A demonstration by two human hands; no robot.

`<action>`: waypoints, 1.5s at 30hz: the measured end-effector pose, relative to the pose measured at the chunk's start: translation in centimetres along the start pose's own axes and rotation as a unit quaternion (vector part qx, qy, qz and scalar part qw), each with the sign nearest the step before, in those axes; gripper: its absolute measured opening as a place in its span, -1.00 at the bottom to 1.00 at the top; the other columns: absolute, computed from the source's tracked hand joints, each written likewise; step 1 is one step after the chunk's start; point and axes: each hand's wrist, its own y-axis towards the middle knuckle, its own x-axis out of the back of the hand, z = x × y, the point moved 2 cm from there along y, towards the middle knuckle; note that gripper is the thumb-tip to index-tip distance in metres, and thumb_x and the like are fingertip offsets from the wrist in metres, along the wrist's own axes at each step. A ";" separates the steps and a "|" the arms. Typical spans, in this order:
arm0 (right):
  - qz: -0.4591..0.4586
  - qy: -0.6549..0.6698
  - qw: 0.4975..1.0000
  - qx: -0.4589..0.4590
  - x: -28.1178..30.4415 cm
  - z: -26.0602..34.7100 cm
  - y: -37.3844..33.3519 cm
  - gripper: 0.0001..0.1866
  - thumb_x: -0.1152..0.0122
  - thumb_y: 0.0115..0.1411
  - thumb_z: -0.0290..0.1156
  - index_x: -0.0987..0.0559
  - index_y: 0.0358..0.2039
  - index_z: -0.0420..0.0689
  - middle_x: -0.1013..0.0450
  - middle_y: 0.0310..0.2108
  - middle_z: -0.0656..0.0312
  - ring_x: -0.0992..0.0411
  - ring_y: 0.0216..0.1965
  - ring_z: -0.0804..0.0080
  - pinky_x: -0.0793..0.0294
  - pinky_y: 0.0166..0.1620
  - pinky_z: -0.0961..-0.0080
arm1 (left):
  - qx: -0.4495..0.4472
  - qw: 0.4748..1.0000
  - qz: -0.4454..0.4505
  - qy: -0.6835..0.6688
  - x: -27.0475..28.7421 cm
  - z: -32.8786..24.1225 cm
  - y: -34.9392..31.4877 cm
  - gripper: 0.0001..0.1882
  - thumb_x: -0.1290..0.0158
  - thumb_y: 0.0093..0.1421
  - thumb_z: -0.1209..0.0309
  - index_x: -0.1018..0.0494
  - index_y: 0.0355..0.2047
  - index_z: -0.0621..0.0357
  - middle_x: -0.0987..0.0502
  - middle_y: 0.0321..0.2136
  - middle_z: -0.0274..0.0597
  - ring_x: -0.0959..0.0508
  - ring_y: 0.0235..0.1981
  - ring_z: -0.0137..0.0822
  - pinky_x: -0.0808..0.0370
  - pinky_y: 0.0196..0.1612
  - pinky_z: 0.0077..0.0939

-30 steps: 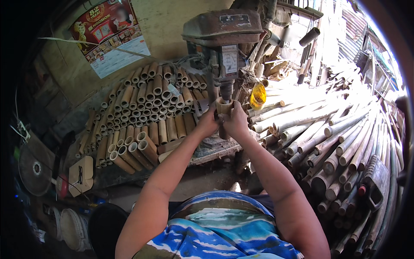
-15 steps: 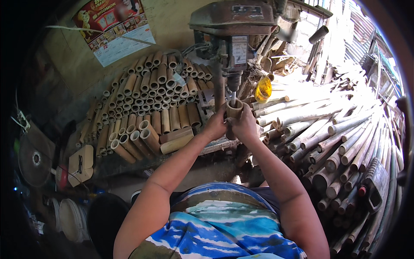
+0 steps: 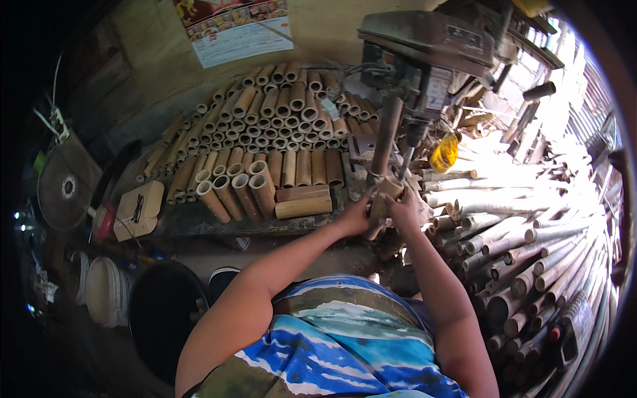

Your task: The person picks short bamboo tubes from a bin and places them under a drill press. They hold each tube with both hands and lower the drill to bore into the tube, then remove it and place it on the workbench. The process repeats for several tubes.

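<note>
Head view | hands (image 3: 405,211) wrapped round bamboo piece (image 3: 387,191) | tubes (image 3: 269,109) stacked on workbench (image 3: 182,217) | calendar (image 3: 245,44) on wall (image 3: 325,26)

Both bare arms extend forward from the torso (image 3: 345,338) and converge right of centre. The left forearm (image 3: 298,259) slants up and to the right from a bent elbow (image 3: 260,300); the right forearm (image 3: 433,265) rises more steeply, leaning left. The left hand (image 3: 358,217) and right hand (image 3: 404,209) lie close together, curled in a two-handed grip, the right slightly higher.
</note>
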 end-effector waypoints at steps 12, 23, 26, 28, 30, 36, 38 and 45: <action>0.168 0.003 0.985 0.046 -3.3 1.4 -2.4 -0.38 -0.36 0.23 -0.30 -0.35 0.22 -0.27 -0.53 -0.04 0.03 -0.54 -0.06 0.29 -0.57 -0.05 0.42 | 0.199 0.944 -0.223 -0.140 8.4 5.2 -0.5 0.00 -0.23 0.19 0.07 0.05 0.43 0.27 -0.56 -0.06 0.16 -0.67 -0.26 -0.22 -0.60 -0.47 -0.41; 0.180 0.023 0.974 -0.133 5.1 -4.6 -7.6 -0.47 -0.35 0.25 -0.31 -0.44 0.15 -0.25 -0.57 -0.12 0.14 -0.53 -0.28 0.45 -0.53 -0.26 0.50 | 0.223 0.942 -0.152 0.200 11.7 10.7 7.5 -0.11 -0.25 0.19 0.03 -0.15 0.38 0.16 -0.50 0.10 0.19 -0.53 0.07 0.13 -0.49 0.13 -0.12; 0.180 0.047 0.966 -0.182 7.2 -6.5 -8.7 -0.47 -0.33 0.28 -0.34 -0.40 0.19 -0.23 -0.55 -0.07 0.09 -0.52 -0.13 0.38 -0.56 -0.18 0.42 | 0.218 0.949 -0.147 0.172 11.7 9.5 6.1 -0.11 -0.24 0.16 -0.07 -0.22 0.35 0.16 -0.49 0.12 0.14 -0.52 0.10 0.10 -0.48 0.13 -0.10; 0.180 0.077 0.963 -0.187 8.4 -7.9 -9.2 -0.47 -0.33 0.28 -0.34 -0.40 0.20 -0.23 -0.53 -0.03 0.04 -0.51 -0.07 0.35 -0.57 -0.15 0.39 | 0.200 0.949 -0.156 0.188 12.0 8.0 4.3 -0.10 -0.24 0.13 -0.13 -0.26 0.31 0.15 -0.50 0.09 0.11 -0.51 0.10 0.09 -0.48 0.13 -0.10; 0.176 0.074 0.960 -0.206 9.3 -9.3 -9.6 -0.44 -0.34 0.27 -0.30 -0.39 0.20 -0.23 -0.50 0.04 0.00 -0.49 -0.02 0.30 -0.56 -0.13 0.36 | 0.191 0.941 -0.132 0.247 12.3 6.7 1.9 -0.11 -0.27 0.09 -0.15 -0.29 0.29 0.11 -0.50 0.09 0.07 -0.51 0.10 0.05 -0.47 0.14 -0.12; 0.155 0.052 0.958 -0.236 9.4 -10.8 -10.1 -0.43 -0.35 0.26 -0.26 -0.40 0.20 -0.22 -0.48 0.09 0.00 -0.48 0.03 0.30 -0.55 -0.10 0.31 | 0.065 0.871 0.015 0.487 11.1 6.3 -5.0 -0.21 -0.35 0.00 0.04 -0.35 0.17 0.10 -0.38 0.15 -0.03 -0.35 0.23 0.04 -0.39 0.18 0.01; 0.168 0.056 0.958 -0.227 8.7 -10.5 -10.1 -0.44 -0.35 0.26 -0.27 -0.40 0.19 -0.21 -0.51 0.06 0.02 -0.48 0.01 0.31 -0.54 -0.10 0.33 | 0.039 0.864 0.004 0.502 10.9 7.1 -5.3 -0.25 -0.36 -0.03 0.21 -0.34 0.16 0.14 -0.36 0.16 -0.01 -0.31 0.25 0.08 -0.40 0.17 0.02; 0.186 0.008 0.972 -0.143 6.7 -9.2 -9.2 -0.45 -0.37 0.24 -0.28 -0.44 0.16 -0.23 -0.58 -0.07 0.04 -0.55 -0.11 0.37 -0.53 -0.08 0.46 | 0.077 0.855 0.080 0.506 9.9 6.1 -4.1 -0.23 -0.31 -0.03 0.34 -0.26 0.19 0.15 -0.43 0.05 0.08 -0.43 0.09 0.14 -0.41 0.13 0.05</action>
